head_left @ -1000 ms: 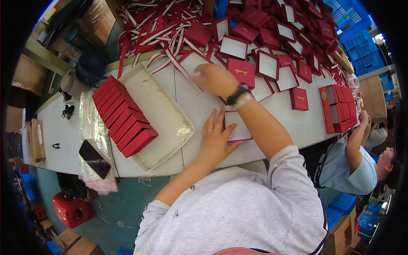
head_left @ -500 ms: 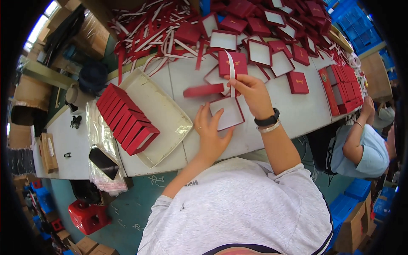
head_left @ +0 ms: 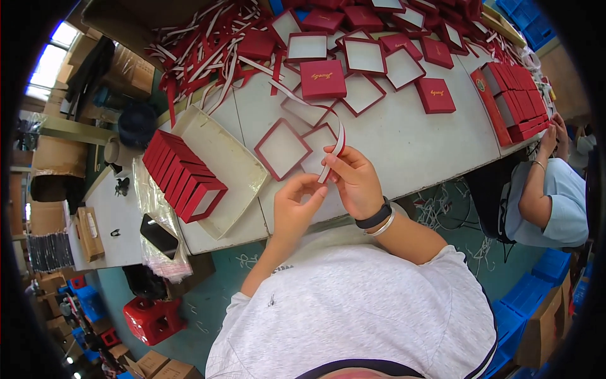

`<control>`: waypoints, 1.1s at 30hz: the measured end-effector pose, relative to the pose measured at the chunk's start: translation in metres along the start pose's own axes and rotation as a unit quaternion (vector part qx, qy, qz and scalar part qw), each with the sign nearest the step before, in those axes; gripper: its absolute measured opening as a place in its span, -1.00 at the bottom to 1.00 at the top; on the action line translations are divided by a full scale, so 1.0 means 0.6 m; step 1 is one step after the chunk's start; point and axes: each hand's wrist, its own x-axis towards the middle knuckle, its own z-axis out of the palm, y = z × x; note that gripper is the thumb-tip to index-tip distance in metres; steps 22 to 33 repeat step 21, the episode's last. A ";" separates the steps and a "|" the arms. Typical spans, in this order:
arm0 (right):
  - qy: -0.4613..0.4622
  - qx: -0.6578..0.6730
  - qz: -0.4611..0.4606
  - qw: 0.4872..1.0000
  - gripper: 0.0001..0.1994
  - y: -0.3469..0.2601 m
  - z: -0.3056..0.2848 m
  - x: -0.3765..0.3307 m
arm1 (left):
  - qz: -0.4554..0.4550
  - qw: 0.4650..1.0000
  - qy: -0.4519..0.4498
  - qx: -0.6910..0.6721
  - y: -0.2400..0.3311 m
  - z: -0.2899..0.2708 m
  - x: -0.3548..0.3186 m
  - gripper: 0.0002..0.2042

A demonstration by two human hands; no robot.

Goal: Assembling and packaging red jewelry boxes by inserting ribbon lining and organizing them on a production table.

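**Both hands on a red-and-white strip at the worktop's near edge**

A narrow paper strip (head_left: 334, 151), red on one face and white on the other, stands nearly upright and slightly bowed just above the near edge of the worktop (head_left: 410, 139). The right hand (head_left: 355, 180) pinches its lower part between thumb and fingers; that wrist wears a dark band and a thin bracelet. The left hand (head_left: 297, 205) meets it from the other side, its fingertips (head_left: 319, 191) closed against the strip's bottom end, so both hands grip the same piece.

Just behind the strip lie two open shallow box trays, red-rimmed with white insides: one (head_left: 282, 149) to the left, another (head_left: 319, 139) partly hidden by the strip. Farther back sits a closed red lid (head_left: 322, 78) with gilt lettering, among more open trays (head_left: 365, 55) and lids spread across the far half of the surface. A tangle of loose red and white strips (head_left: 202, 54) is heaped at the far left corner.

To the left, a long cream tray (head_left: 233, 165) holds a row of finished red boxes (head_left: 180, 174) standing on edge. A second row of red boxes (head_left: 514, 98) lines the right end of the worktop. Beside that end sits another person in a pale blue top (head_left: 552, 202), hand raised. A dark phone (head_left: 158, 235) lies on a lower side table at the left.
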 end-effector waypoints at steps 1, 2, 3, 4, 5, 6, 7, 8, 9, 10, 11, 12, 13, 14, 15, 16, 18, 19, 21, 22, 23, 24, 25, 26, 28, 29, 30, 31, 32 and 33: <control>0.008 0.007 -0.024 1.000 -0.81 0.000 0.006 -0.003 | 0.000 1.000 0.000 0.005 0.002 -0.002 0.000 -0.83; 0.008 0.012 -0.025 1.000 -0.81 0.001 0.011 -0.006 | 0.041 0.996 -0.032 0.069 0.004 -0.007 0.002 -0.83; 0.008 0.017 -0.043 0.999 -0.83 -0.001 0.016 -0.007 | 0.083 0.986 -0.066 0.131 0.007 -0.009 0.004 -0.83; 0.009 0.021 -0.061 0.998 -0.85 -0.001 0.019 -0.008 | 0.083 0.985 -0.069 0.134 0.003 -0.016 0.007 -0.83; 0.011 0.025 -0.065 0.998 -0.85 0.000 0.021 -0.009 | 0.101 0.988 -0.040 0.112 -0.006 -0.025 0.009 -0.85; -0.002 0.029 -0.058 0.998 -0.86 0.002 0.020 -0.013 | 0.117 0.989 -0.012 0.088 -0.007 -0.025 0.010 -0.86; -0.015 0.032 -0.052 0.998 -0.86 0.003 0.017 -0.017 | 0.115 0.989 -0.018 0.089 -0.006 -0.023 0.009 -0.86; -0.023 0.041 -0.040 0.998 -0.86 0.008 0.009 -0.019 | 0.120 0.991 0.020 0.054 -0.003 -0.020 0.008 -0.87; -0.020 0.043 -0.041 0.998 -0.86 0.007 0.006 -0.022 | 0.126 0.990 0.060 0.020 0.002 -0.019 0.009 -0.89; -0.017 0.014 -0.038 0.999 -0.86 0.004 0.002 -0.025 | 0.135 0.989 0.059 0.012 0.003 -0.021 0.010 -0.92; -0.013 -0.016 -0.034 0.999 -0.86 0.002 -0.002 -0.027 | 0.134 0.989 0.057 0.014 0.003 -0.018 0.011 -0.92; -0.012 -0.014 -0.034 0.999 -0.86 0.000 -0.006 -0.027 | 0.142 0.988 0.054 0.023 0.004 -0.018 0.011 -0.91; -0.022 -0.038 -0.028 0.999 -0.86 -0.003 -0.012 -0.026 | 0.150 0.987 0.052 0.032 0.004 -0.018 0.012 -0.90; -0.033 -0.062 -0.022 0.997 -0.86 -0.005 -0.014 -0.026 | 0.149 0.987 0.051 0.033 0.004 -0.017 0.012 -0.90; -0.033 -0.061 -0.022 0.997 -0.86 -0.006 -0.013 -0.027 | 0.139 0.989 0.037 0.034 0.002 -0.015 0.013 -0.90; -0.023 -0.050 -0.043 0.998 -0.86 -0.007 -0.011 -0.028 | 0.129 0.991 0.023 0.035 0.001 -0.012 0.013 -0.89; -0.013 -0.039 -0.065 0.997 -0.86 -0.007 -0.011 -0.029 | 0.120 0.992 0.019 0.027 -0.004 -0.007 0.010 -0.89; -0.019 -0.054 -0.063 0.996 -0.85 -0.006 -0.013 -0.029 | 0.112 0.993 0.015 0.017 -0.006 -0.004 0.008 -0.88; -0.032 -0.065 -0.062 0.995 -0.86 -0.002 -0.015 -0.030 | 0.088 0.996 0.024 -0.003 0.003 0.004 0.000 -0.89; -0.032 -0.065 -0.062 0.995 -0.86 -0.002 -0.015 -0.030 | 0.088 0.996 0.024 -0.003 0.003 0.004 0.000 -0.89; -0.032 -0.065 -0.062 0.995 -0.86 -0.002 -0.015 -0.030 | 0.088 0.996 0.024 -0.003 0.003 0.004 0.000 -0.89; -0.032 -0.065 -0.062 0.995 -0.86 -0.002 -0.015 -0.030 | 0.088 0.996 0.024 -0.003 0.003 0.004 0.000 -0.89; -0.032 -0.065 -0.062 0.995 -0.86 -0.002 -0.015 -0.030 | 0.088 0.996 0.024 -0.003 0.003 0.004 0.000 -0.89; -0.032 -0.065 -0.062 0.995 -0.86 -0.002 -0.015 -0.030 | 0.088 0.996 0.024 -0.003 0.003 0.004 0.000 -0.89; -0.032 -0.065 -0.062 0.995 -0.86 -0.002 -0.015 -0.030 | 0.088 0.996 0.024 -0.003 0.003 0.004 0.000 -0.89; -0.032 -0.065 -0.062 0.995 -0.86 -0.002 -0.015 -0.030 | 0.088 0.996 0.024 -0.003 0.003 0.004 0.000 -0.89; -0.032 -0.065 -0.062 0.995 -0.86 -0.002 -0.015 -0.030 | 0.088 0.996 0.024 -0.003 0.003 0.004 0.000 -0.89; -0.032 -0.065 -0.062 0.995 -0.86 -0.002 -0.015 -0.030 | 0.088 0.996 0.024 -0.003 0.003 0.004 0.000 -0.89; -0.032 -0.065 -0.062 0.995 -0.86 -0.002 -0.015 -0.030 | 0.088 0.996 0.024 -0.003 0.003 0.004 0.000 -0.89; -0.032 -0.065 -0.062 0.995 -0.86 -0.002 -0.015 -0.030 | 0.088 0.996 0.024 -0.003 0.003 0.004 0.000 -0.89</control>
